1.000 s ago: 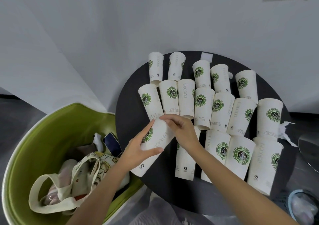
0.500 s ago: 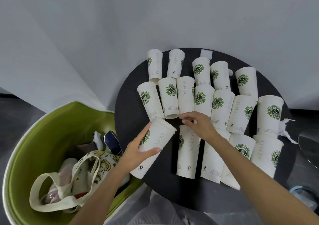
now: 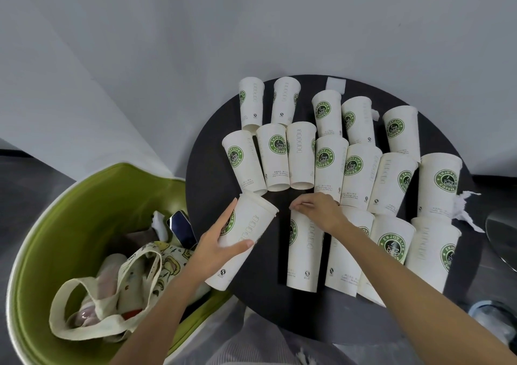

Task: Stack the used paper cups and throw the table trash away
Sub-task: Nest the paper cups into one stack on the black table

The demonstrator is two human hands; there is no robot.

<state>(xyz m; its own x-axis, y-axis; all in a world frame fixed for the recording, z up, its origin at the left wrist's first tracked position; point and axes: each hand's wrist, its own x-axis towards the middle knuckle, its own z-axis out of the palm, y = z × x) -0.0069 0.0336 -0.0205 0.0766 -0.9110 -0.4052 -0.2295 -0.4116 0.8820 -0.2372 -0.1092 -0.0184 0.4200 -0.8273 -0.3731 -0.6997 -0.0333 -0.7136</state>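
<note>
As tub [image 3: 56, 224] holds tote [image 3: 134, 289], left hand [image 3: 215, 248] grips cup [image 3: 247, 233].

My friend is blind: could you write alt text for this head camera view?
A person's left hand grips a tilted paper coffee cup while the right hand pinches the rim of a second cup, among many on a round black table. Beside it, a green chair holds a tote bag and phone.

The tilted paper cup [image 3: 251, 224] and the other paper cups [image 3: 330, 163] before you are matt white paper with green print. The round table [image 3: 207, 185] is matt black. At lower left, the tote bag [image 3: 145, 269] is off-white cloth, the phone [image 3: 181, 226] glossy, the green chair [image 3: 56, 224] smooth, plastic-looking. At right, the tissue [image 3: 464, 211] is crumpled, rough paper.
</note>
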